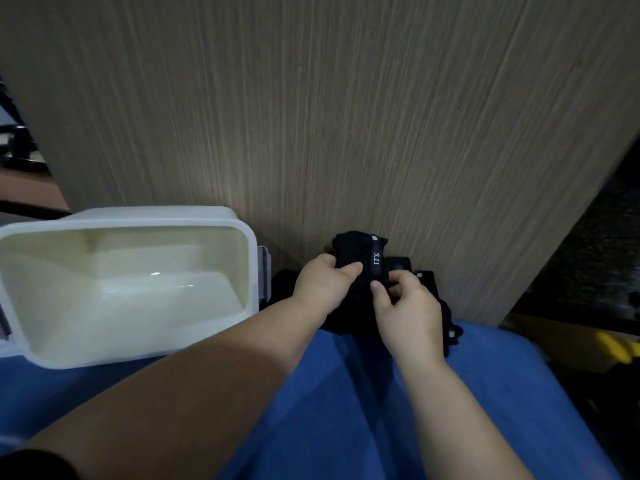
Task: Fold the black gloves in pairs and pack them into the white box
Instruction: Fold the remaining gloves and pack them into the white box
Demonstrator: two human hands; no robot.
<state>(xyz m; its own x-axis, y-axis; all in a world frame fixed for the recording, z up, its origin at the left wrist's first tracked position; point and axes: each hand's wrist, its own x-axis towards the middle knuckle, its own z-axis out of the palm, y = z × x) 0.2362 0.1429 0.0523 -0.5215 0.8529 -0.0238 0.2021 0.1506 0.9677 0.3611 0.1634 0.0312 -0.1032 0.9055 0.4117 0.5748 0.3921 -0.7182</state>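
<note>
Both my hands pinch glove bundle point(360, 261): left hand point(323, 284) and right hand point(407, 311) curled on it. White box point(249, 237) lies just left (nearer my left hand), still unfilled.

a pale wood-grain table point(346, 116) fills the upper and middle frame, its grain running away from the camera. at the far left edge, dark blurred shapes point(14, 147) sit above a strip of brown surface point(27, 192). dark speckled floor point(595, 244) runs down the right side, with a yellow object point(616, 348) at lower right. the light is dim.
</note>
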